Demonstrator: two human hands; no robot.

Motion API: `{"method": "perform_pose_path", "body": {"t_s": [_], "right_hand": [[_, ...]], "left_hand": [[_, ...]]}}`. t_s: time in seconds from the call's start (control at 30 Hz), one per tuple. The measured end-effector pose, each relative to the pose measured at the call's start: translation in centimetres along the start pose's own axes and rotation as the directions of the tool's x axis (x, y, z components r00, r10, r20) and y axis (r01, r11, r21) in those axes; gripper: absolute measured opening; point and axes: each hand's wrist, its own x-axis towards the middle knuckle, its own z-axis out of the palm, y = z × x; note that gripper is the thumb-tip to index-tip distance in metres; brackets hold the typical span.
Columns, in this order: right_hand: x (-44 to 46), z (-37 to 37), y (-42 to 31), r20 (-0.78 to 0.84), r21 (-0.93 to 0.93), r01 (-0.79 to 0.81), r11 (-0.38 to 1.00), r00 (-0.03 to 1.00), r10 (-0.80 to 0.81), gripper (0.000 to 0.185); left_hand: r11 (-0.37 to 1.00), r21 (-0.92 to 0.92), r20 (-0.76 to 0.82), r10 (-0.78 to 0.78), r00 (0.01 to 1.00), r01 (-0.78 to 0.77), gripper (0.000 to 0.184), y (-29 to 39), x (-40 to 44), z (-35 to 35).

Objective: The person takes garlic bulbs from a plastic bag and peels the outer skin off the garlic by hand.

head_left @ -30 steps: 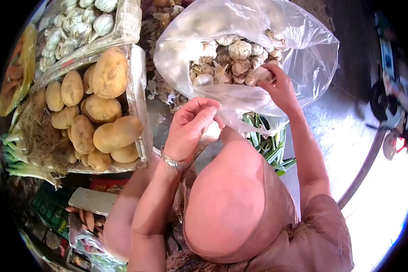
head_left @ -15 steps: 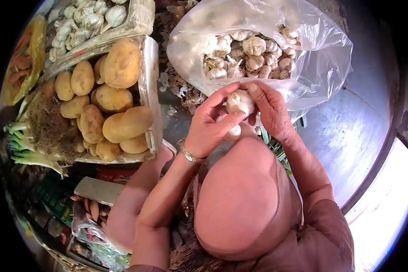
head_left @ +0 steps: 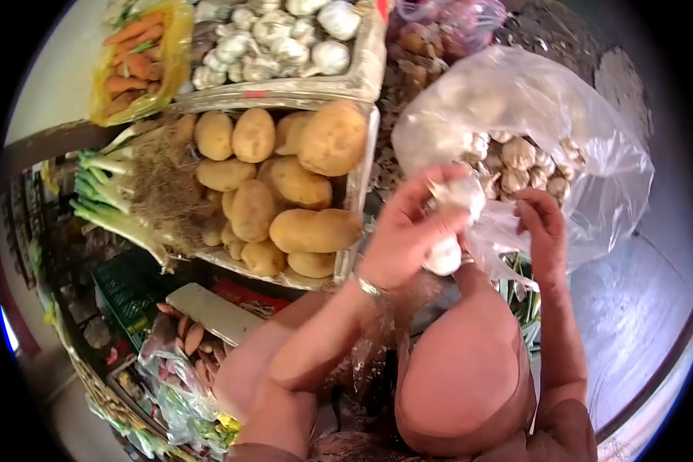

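Here, you hold two garlic bulbs in your left hand [head_left: 399, 245]: the upper bulb [head_left: 467, 194] sits between thumb and fingers, and the lower bulb [head_left: 443, 257] is tucked below it, near your bent knee [head_left: 462, 358]. That grip is closed snugly around both. The upper bulb's stem points left, so its long axis runs roughly sideways; the lower one's axis is too hidden to tell.

Your right hand [head_left: 545, 235] hangs at the near edge of a clear plastic bag [head_left: 627, 196], its grip loosely curled, with a small gap between thumb and fingers and no bulb visible in it. You cannot tell from here whether its fingertips touch the plastic. The loose garlic [head_left: 518, 154] in the bag lies just beyond those fingertips, forward and a little to the left, with your right hand nearer to it than your left.

To your left stand a crate [head_left: 369, 146] of potatoes [head_left: 252, 212] and, behind it, a tray of white garlic [head_left: 273, 29]. Reddish marks [head_left: 256, 94] show on the edge between them, but no brand, label or writing is legible.
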Motion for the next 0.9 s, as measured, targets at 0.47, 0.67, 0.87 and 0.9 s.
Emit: {"method": "perform_pose_path", "body": {"t_s": [0.47, 0.67, 0.87, 0.9], "right_hand": [[3.0, -5.8, 2.3, -0.165, 0.082, -0.062, 0.995, 0.983, 0.075, 0.021], [6.3, -9.6, 6.2, -0.366, -0.432, 0.076, 0.899, 0.896, -0.252, 0.043], [10.1, -10.1, 6.4, -0.336, -0.490, 0.016, 0.872, 0.919, -0.205, 0.050], [10.8, -10.1, 6.9, -0.297, -0.403, 0.030, 0.915, 0.941, -0.161, 0.050]], "left_hand": [[0.752, 0.411, -0.361, 0.653, 0.666, -0.515, 0.058, 25.6, 7.4, -11.4], [0.788, 0.493, -0.128, 0.484, 0.866, -0.368, 0.032, 9.3, 3.7, -4.0], [0.977, 0.152, 0.203, 0.117, 0.972, -0.149, 0.027, -4.2, -0.2, 0.4], [0.991, 0.119, 0.177, 0.030, 0.984, -0.052, 0.026, -5.5, -0.8, 0.6]]}}
